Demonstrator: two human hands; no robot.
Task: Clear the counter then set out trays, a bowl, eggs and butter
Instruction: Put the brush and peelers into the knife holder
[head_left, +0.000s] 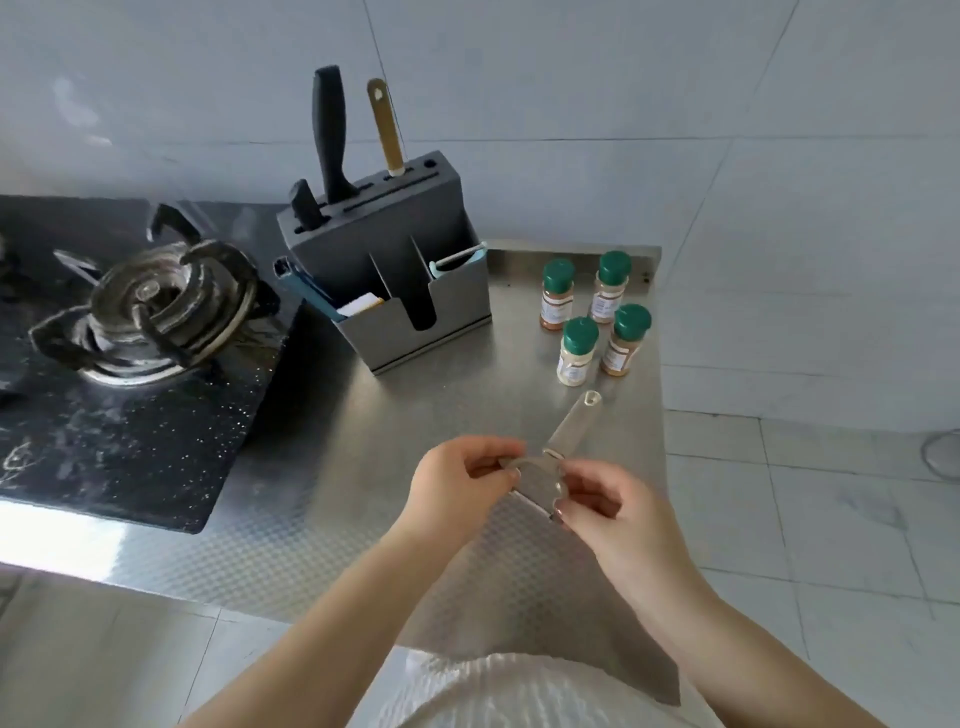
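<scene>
Head view: scraper (540, 480) pinched between both hands' fingers (511, 470).

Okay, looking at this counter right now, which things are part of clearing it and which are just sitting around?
Part of the job:
- metal scraper, held by the left hand and right hand
- four spice jars on the counter

Just there:
- knife block holding knives
- gas burner
- tiled wall
</scene>
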